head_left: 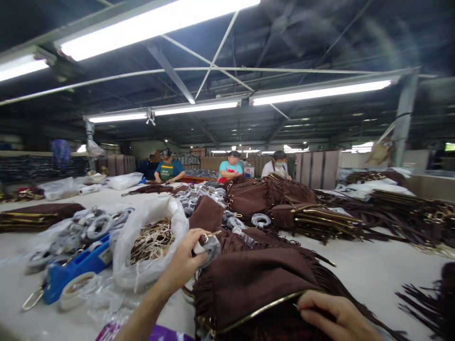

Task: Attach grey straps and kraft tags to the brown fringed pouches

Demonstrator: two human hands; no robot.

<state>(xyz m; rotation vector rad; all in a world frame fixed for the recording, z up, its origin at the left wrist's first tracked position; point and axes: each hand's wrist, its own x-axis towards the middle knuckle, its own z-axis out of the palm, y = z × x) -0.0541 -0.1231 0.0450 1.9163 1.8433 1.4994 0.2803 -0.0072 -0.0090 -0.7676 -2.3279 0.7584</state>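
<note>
My left hand (187,259) is closed around a plastic-wrapped coiled strap (212,249) with gold-coloured metal hardware at its top. Just in front of me lies a dark brown fringed bag (263,279), its gold zipper (265,310) running along the near edge. My right hand (330,310) pinches at the right end of that zipper; the exact part between the fingertips is partly hidden. The strap in my left hand is over the bag's far left corner.
On the left are a plastic bag of cords (152,241), a blue tape dispenser (78,267), a tape roll (77,289) and wrapped coils (97,227). More brown bags (263,194) are piled behind. Three people work across the table (377,265).
</note>
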